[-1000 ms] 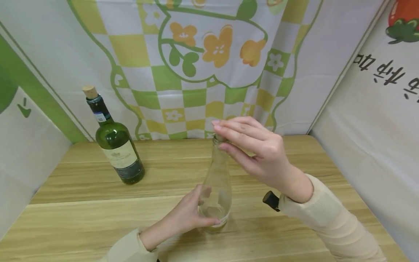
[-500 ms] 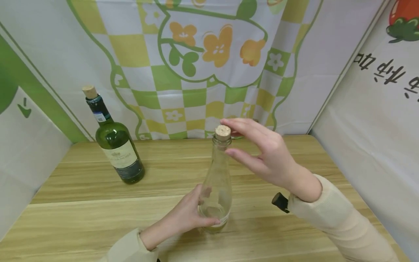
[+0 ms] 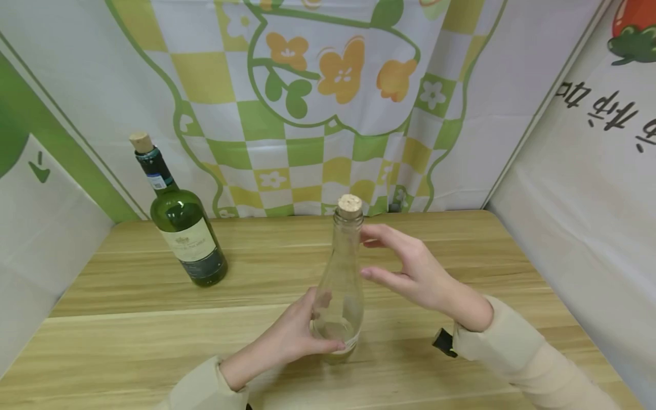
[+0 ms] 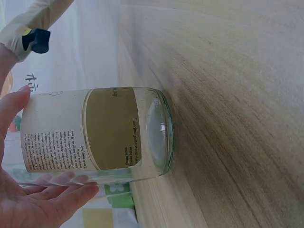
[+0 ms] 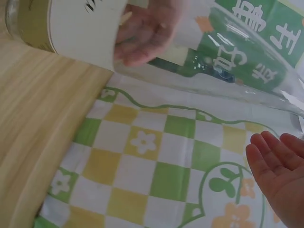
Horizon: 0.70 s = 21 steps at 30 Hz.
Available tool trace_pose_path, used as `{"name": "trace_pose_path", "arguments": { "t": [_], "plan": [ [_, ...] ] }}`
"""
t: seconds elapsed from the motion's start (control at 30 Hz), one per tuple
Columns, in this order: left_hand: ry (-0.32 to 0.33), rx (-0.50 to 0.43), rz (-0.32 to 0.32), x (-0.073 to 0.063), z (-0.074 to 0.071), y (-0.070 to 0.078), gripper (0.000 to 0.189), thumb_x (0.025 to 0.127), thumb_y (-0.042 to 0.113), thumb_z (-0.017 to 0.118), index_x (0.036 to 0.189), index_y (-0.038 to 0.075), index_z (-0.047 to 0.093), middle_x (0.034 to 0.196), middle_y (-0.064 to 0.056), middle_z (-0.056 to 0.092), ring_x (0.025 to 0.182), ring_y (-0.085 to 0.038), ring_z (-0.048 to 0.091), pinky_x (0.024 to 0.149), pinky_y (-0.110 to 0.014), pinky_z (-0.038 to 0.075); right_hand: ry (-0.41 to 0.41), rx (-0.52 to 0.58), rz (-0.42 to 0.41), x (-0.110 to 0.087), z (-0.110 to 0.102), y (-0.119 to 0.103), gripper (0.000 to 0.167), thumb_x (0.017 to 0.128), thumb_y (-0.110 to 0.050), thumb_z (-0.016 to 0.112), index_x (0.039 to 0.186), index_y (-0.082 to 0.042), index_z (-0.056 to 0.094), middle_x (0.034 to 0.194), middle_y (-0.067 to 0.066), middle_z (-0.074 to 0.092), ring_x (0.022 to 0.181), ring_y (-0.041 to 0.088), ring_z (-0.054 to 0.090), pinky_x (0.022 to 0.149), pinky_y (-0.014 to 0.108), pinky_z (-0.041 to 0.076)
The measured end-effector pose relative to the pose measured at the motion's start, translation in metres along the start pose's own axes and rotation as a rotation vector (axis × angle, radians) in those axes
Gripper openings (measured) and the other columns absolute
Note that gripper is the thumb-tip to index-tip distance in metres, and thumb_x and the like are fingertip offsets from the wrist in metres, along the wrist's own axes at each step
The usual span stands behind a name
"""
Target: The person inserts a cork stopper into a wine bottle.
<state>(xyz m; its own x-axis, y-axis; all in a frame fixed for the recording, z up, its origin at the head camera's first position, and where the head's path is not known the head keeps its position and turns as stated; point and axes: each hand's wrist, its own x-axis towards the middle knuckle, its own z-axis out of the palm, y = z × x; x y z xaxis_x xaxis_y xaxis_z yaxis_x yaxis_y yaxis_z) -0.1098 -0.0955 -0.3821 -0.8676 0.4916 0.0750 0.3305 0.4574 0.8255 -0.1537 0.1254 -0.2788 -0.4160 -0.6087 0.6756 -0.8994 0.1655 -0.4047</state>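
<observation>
A clear glass bottle (image 3: 344, 267) stands upright on the wooden table, with a cork (image 3: 350, 206) in its mouth. Low on its body, my left hand (image 3: 287, 337) grips it, thumb in front and fingers behind. The left wrist view shows the bottle's white and gold label (image 4: 111, 128) and its base on the wood. My right hand (image 3: 417, 270) is beside the neck, fingers loosely bent and holding nothing; whether a fingertip touches the glass I cannot tell. In the right wrist view, the right fingers (image 5: 273, 156) appear below the neck.
A green wine bottle (image 3: 185, 230) stands at the back left with a cork (image 3: 140, 142) in its top. Behind the wooden table (image 3: 128, 341) hangs a checked, flowered cloth (image 3: 307, 142). White printed walls rise at both sides.
My right hand has come off the cork and moved down beside the bottle's neck, so the cork now shows fully. My left hand and the clear bottle have stayed in place.
</observation>
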Motion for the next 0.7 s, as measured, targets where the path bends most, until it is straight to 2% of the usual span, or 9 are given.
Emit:
{"name": "trace_pose_path", "arguments": {
  "t": [0.33,0.5,0.7],
  "plan": [
    [0.009,-0.013,0.008,0.000,0.000,0.000,0.084,0.069,0.037,0.078,0.131,0.001,0.033,0.128,-0.024,0.046,0.112,-0.037,0.049,0.087,-0.050,0.044,-0.064,0.179,0.135,-0.021,0.018,0.008,0.043,0.086,-0.006,0.062,0.125,0.003,0.046,0.120,0.014,0.055,0.112,0.021,0.051,0.090,0.039,0.046],
    [0.002,-0.017,0.009,-0.001,0.000,0.000,0.084,0.070,0.037,0.077,0.131,0.000,0.032,0.128,-0.024,0.046,0.112,-0.038,0.048,0.088,-0.050,0.044,-0.091,0.251,0.201,-0.027,0.025,0.009,0.044,0.085,-0.004,0.062,0.125,0.004,0.045,0.121,0.016,0.055,0.112,0.022,0.052,0.090,0.037,0.046],
    [-0.006,-0.019,0.011,-0.001,0.000,-0.001,0.084,0.071,0.036,0.077,0.130,-0.002,0.033,0.128,-0.024,0.045,0.112,-0.039,0.048,0.087,-0.051,0.044,-0.144,0.280,0.272,-0.033,0.031,0.009,0.055,0.084,-0.006,0.064,0.132,0.002,0.040,0.127,0.017,0.051,0.115,0.025,0.050,0.090,0.036,0.046]
  ]
}}
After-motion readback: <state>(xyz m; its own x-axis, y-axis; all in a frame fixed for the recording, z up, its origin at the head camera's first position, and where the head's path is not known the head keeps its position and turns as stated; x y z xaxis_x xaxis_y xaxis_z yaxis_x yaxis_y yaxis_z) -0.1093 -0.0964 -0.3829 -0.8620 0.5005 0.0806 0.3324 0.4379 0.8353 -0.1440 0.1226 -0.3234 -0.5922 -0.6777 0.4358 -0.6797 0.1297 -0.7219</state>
